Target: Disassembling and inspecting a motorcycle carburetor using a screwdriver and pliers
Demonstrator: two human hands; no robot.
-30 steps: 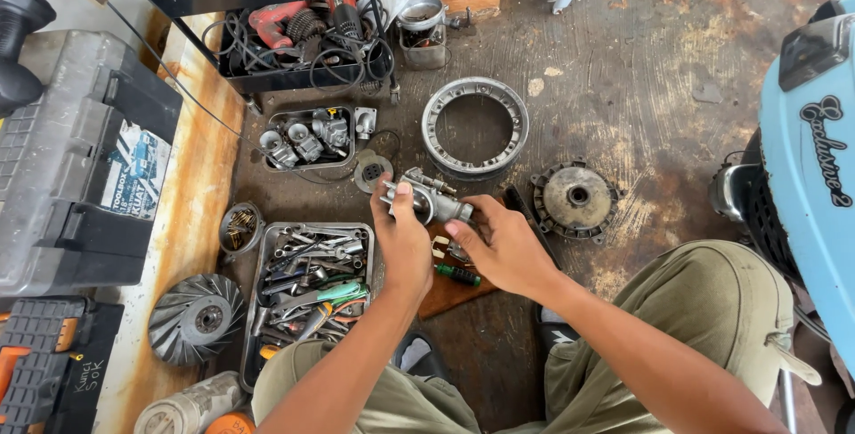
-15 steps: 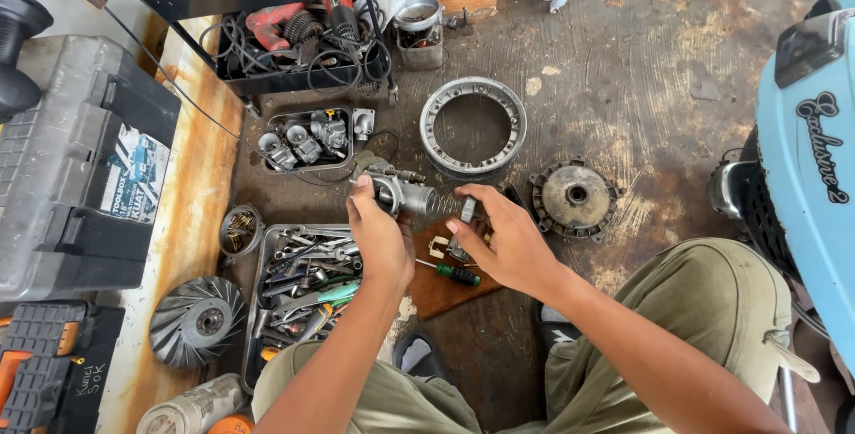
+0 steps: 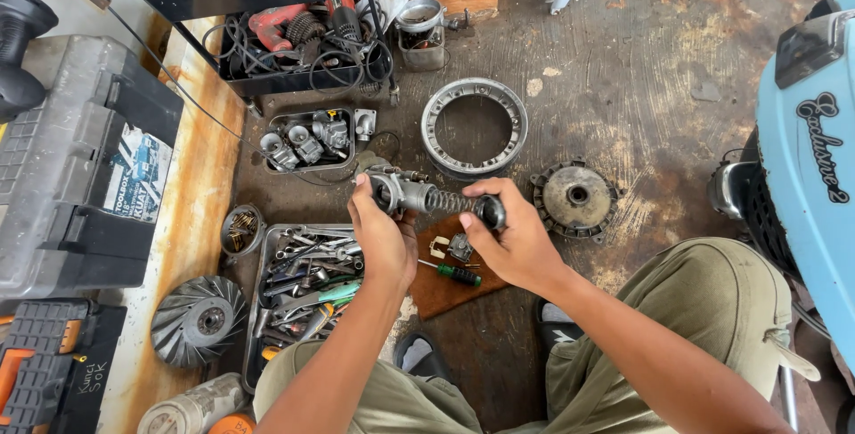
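Count of items: one carburetor body (image 3: 389, 192), one coil spring (image 3: 450, 201) and one dark round cap (image 3: 491, 211), all held in line above the floor (image 3: 641, 87). Your left hand (image 3: 385, 236) is closed round the carburetor body, thumb on the near side, fingers wrapped over the top. Your right hand (image 3: 514, 240) pinches the cap between thumb and fingertips, with the spring stretched between cap and body. Both forearms reach forward from your knees, wrists level, the hands a short way apart.

Below the hands lies one brown board (image 3: 445, 287) carrying one green-handled screwdriver (image 3: 452, 272) and two small metal parts, too small to identify.

Containers: one metal tray (image 3: 258, 309) left of your left forearm, full of loose spanners and hand tools, not countable. One smaller tray (image 3: 307, 140) further out holds several carburetor parts. One small round tin (image 3: 242, 229) holds small fasteners. One black rack (image 3: 267, 33) at the top holds cables and a red power tool.

Elsewhere on the floor: one metal ring (image 3: 474, 127), one round hub plate (image 3: 574, 198), one finned fan wheel (image 3: 198, 320). One grey toolbox (image 3: 80, 167) sits at the left.
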